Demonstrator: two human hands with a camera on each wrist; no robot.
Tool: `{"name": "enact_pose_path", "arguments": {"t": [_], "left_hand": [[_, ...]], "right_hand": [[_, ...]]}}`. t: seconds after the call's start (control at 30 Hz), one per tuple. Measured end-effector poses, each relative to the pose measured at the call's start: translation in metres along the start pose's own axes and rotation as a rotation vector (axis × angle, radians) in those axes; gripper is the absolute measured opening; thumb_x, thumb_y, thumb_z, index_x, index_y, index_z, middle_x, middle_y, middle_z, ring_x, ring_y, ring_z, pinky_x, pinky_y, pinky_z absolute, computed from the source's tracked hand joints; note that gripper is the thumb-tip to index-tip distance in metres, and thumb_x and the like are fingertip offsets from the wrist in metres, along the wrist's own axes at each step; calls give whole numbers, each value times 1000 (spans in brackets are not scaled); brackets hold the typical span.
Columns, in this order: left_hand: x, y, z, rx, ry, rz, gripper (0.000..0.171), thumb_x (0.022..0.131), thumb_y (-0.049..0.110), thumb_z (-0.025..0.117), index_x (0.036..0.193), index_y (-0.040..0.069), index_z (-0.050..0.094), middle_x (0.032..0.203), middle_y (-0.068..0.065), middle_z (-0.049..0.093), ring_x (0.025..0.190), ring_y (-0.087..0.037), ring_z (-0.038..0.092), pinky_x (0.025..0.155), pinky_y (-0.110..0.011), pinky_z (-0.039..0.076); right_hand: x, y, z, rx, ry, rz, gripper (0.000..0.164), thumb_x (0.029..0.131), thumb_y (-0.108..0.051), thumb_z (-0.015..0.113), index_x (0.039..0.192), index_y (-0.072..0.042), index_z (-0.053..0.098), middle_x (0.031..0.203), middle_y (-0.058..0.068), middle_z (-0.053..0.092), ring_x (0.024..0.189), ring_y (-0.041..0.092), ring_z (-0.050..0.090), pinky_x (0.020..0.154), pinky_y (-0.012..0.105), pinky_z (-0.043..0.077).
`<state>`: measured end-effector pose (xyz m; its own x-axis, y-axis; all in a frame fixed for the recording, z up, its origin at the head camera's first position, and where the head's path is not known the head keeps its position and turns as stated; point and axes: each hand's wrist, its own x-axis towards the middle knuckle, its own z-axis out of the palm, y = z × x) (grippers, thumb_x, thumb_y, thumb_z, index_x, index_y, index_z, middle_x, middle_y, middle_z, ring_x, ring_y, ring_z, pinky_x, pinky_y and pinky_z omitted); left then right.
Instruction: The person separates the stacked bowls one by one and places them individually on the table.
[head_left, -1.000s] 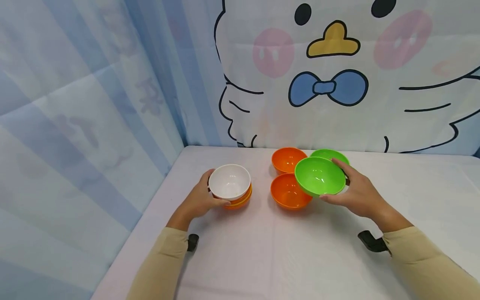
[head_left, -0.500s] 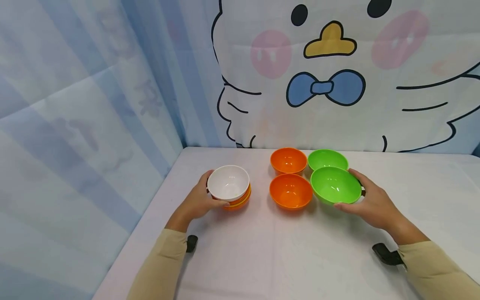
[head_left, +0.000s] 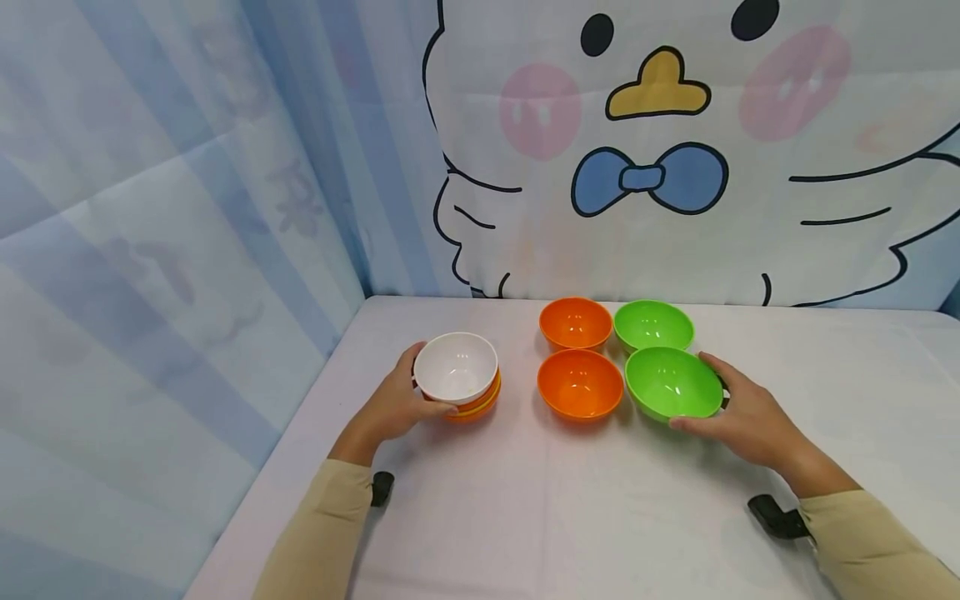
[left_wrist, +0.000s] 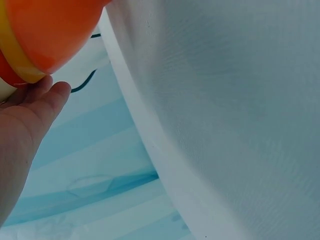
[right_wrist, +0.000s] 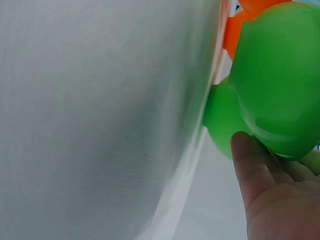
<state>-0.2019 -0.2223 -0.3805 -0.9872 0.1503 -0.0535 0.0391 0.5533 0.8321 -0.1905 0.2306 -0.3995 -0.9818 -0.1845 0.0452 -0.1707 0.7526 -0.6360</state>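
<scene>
"Right grip (head_left: 753, 425): report state."

"Holding the near green bowl (head_left: 672, 385). Thumb at the near side; fingers along the right side."

"Orientation of that bowl?"

"Mouth up, base down. Rim is round; the axis from mouth to base runs roughly vertical."

"Location?"

"Directly in front of the far green bowl (head_left: 652, 325) and just right of the near orange bowl (head_left: 580, 385). Behind the latter stands the far orange bowl (head_left: 575, 323), also mouth up. Together the four form a two-by-two block at the rear of the counter (head_left: 555, 517). Whether the held bowl's base touches the counter, I cannot tell."

"Left grip (head_left: 390, 408): report state."

"Holding the bowl stack (head_left: 483, 403) from its left side, thumb at the near side. Order from top: white bowl (head_left: 456, 367), orange, yellow, orange."

"Axis of the stack?"

"Long axis runs top to bottom, roughly upright, with the white mouth facing up. Position: left of the near orange bowl, apart from it. Contact with the counter cannot be confirmed."
</scene>
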Motion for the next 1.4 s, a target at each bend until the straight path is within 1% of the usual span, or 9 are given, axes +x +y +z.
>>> {"name": "enact_pose_path", "arguments": {"t": [0.1,0.33,0.6,0.8,1.4], "left_hand": [[0,0,0,1,-1,-5,111,76,19,89,158,4,14,157,-19,30,140,-39,35,112,-55,33],[0,1,1,1,1,-23,112,77,19,88,158,3,13,158,-19,29,141,-40,34,112,-55,32],[-1,0,2,26,10,-28,113,76,22,89,158,4,14,158,-18,30,141,-39,35,112,-55,32],[0,0,2,20,11,-17,111,77,21,89,158,4,14,157,-18,31,140,-39,35,113,-55,31],[-1,1,2,39,9,-24,112,77,22,89,158,4,14,158,-18,30,141,-39,35,112,-55,33]], "right_hand": [[0,1,1,-11,-9,4,115,78,-46,84,153,12,17,147,40,32,125,54,40,96,70,39],[1,3,2,-35,-42,25,117,78,-49,83,153,12,17,148,40,31,126,55,38,96,71,38],[0,2,2,-31,-64,34,118,77,-49,83,152,13,17,148,40,29,128,56,37,97,72,36],[1,-1,0,-32,-68,39,119,77,-50,83,152,14,16,148,41,29,126,55,38,97,71,37],[3,2,3,-15,-79,33,123,76,-49,84,152,14,12,149,41,26,129,56,34,100,71,34]]}}
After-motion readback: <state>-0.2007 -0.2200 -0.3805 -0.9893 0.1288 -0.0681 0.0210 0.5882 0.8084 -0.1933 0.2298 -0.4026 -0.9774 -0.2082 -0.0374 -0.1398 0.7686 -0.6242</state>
